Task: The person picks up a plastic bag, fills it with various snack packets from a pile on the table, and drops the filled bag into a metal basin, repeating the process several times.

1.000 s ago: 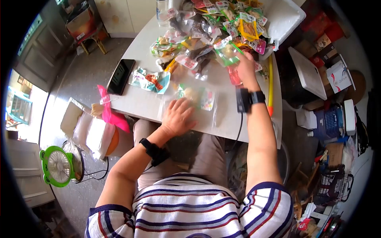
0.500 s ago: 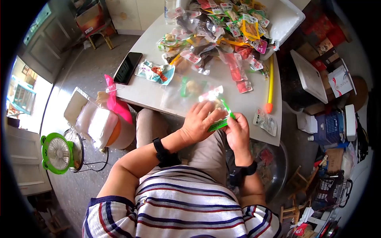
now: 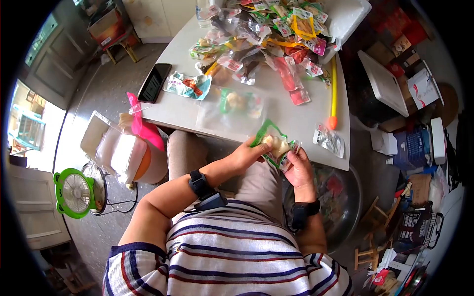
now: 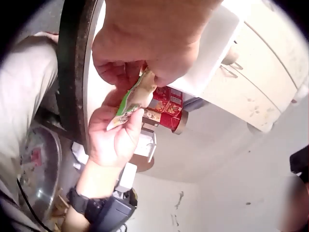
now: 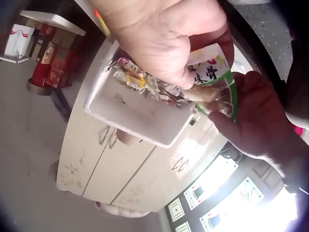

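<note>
Both hands hold a green-edged clear food packet (image 3: 274,143) with pale pieces inside, over the table's front edge. My left hand (image 3: 244,157) pinches its left side; my right hand (image 3: 299,168) pinches the lower right corner between thumb and fingers. Dark lettering shows on the packet's white label (image 5: 207,63) in the right wrist view. Seen from the left wrist, the packet (image 4: 137,96) stands nearly edge-on between the hands. Just beyond them a clear plastic bag (image 3: 210,116) lies flat on the table, a green-edged packet (image 3: 233,100) in or under it.
A heap of sealed food packets (image 3: 247,32) covers the table's back, beside a white foam box (image 3: 353,19). A phone (image 3: 154,83) and teal-white packet (image 3: 187,86) lie left. A yellow tube (image 3: 334,91) and silvery packet (image 3: 329,140) lie right. A basin (image 3: 353,217) stands below.
The right hand has brought the green-edged packet from the heap to the front edge. The left hand has left the clear bag and joined it on the packet, now turned face up.
</note>
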The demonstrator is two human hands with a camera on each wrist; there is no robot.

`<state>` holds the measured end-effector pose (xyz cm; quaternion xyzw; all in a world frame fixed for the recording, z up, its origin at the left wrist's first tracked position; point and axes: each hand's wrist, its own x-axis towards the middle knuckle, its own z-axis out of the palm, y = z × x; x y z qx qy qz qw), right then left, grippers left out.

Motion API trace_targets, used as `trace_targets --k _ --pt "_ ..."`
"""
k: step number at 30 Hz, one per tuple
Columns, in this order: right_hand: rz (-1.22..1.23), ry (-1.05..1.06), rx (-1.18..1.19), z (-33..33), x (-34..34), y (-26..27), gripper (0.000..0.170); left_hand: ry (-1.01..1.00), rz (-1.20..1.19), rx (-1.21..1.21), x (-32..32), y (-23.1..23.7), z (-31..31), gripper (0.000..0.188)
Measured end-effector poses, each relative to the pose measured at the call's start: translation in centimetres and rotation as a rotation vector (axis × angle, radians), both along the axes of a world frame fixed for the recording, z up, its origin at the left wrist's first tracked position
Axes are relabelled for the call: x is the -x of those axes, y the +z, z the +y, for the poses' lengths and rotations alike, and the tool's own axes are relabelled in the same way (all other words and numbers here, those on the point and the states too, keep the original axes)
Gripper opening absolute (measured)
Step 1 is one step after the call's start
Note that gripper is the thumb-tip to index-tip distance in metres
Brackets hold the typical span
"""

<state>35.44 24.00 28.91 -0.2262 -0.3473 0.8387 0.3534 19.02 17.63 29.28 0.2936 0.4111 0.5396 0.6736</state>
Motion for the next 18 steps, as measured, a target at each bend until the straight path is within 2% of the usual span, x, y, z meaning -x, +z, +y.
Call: trace_targets --k 3,4,6,7,10,14,18 --pt "0.042 -0.088 -0.005 0.4 -0.7 -0.7 0.024 -0.103 0.281 -0.027 0.8 0.1 0.6 0.051" --pt "0.047 -0.116 -0.033 0.6 -0.9 -0.5 0.024 -0.049 0.383 -0.089 1.0 -0.3 1.2 0.050" --pt "0.054 -0.177 -0.095 1.5 -1.3 -0.1 0.024 -0.006 0.769 -0.170 2.2 -0.9 2.9 0.047" --pt "0.033 -0.233 -0.115 2.1 -1.4 -0.4 0.021 0.053 1.102 -0.185 2.1 -0.5 3.4 0.037" --pt "-0.060 -0.363 -0.155 3.3 -1.2 -1.2 0.013 0.285 1.459 -0.251 2.1 -2.1 4.9 0.032" --pt "-0.044 -0.396 -0.251 4.2 0.0 -2.0 0.013 0.110 1.628 -0.014 1.5 -0.7 6.3 0.030" --pt "-0.062 -0.390 -0.230 4.6 1.0 -2.3 0.015 0.070 1.636 0.077 1.2 -0.9 6.7 0.023"
